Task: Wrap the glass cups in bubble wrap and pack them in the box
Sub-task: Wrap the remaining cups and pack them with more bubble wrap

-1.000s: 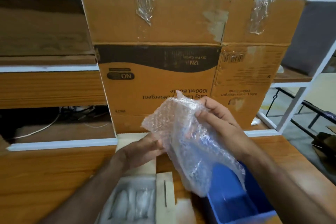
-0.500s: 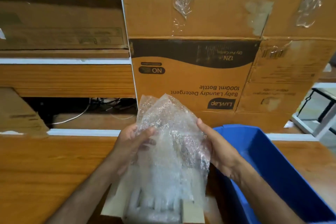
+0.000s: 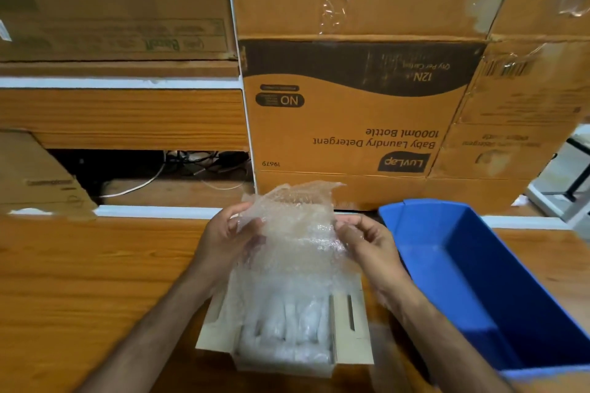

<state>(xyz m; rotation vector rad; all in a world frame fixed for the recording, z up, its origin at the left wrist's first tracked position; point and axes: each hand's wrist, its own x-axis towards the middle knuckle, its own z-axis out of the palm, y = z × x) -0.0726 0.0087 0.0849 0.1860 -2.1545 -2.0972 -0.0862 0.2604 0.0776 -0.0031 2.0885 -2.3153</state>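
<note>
A clear sheet of bubble wrap hangs upright between my two hands, above a small open white box on the wooden table. My left hand pinches the sheet's left edge near the top. My right hand pinches its right edge. The sheet's lower part drapes down into the box. Inside the box lie several bundles wrapped in bubble wrap, seen blurred through the sheet. No bare glass cup is visible.
An empty blue plastic bin stands on the wooden table to the right of the box. Large brown cartons stand behind against white shelving. A smaller carton sits at the far left.
The view has shifted left and down. My hands have brought the bubble wrap from above the blue bin to above the white box, spreading it by its two edges.
</note>
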